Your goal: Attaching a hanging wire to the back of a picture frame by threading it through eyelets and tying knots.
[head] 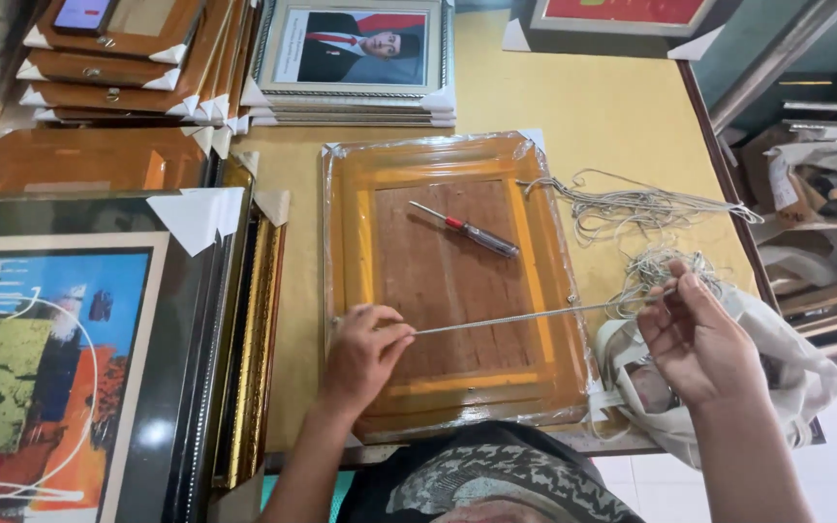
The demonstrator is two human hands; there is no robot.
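Note:
A wooden picture frame (370, 208) wrapped in clear plastic lies face down on the yellow table (583, 107). My left hand (360, 356) pinches one end of a white cord (515, 318) at the frame's left side. My right hand (692, 339) holds the cord's other part past the frame's right edge, so the cord runs taut across the back board. A screwdriver (467, 230) with a red and clear handle rests on the board.
A tangle of loose cord (632, 208) lies right of the frame, above a white bag (796, 368). Stacked frames (128, 58), a framed portrait (351, 48) and a large abstract painting (41, 378) crowd the left and back. Shelves (816, 174) stand at right.

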